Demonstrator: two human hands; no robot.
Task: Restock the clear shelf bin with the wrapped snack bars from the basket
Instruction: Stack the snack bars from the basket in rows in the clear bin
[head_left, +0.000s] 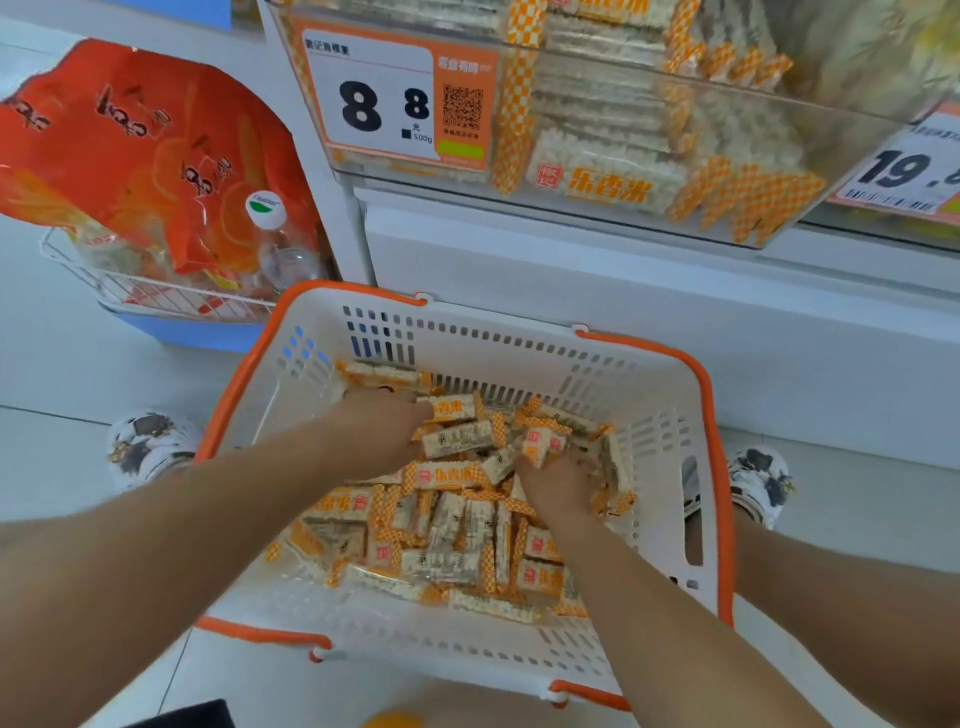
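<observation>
Basket (613, 364), white with orange rim, on the floor: held a heap of wrapped snack bars (447, 525). Left hand (382, 428) lay at the heap's far left, fingers buried, grip indeterminable. Right hand (558, 480) grasped bars at the right. Clear shelf bin (779, 130) stood beyond, part-filled.

Both forearms are bare up to the frame's edge, with no sleeve, watch or ring showing on the left hand (382, 431) or the right hand (558, 486). Out to the left of the left hand sits a white shoe (148, 447) with a dark, mottled print and small yellowish touches. A matching shoe (761, 480) lies out to the right of the right hand.
</observation>
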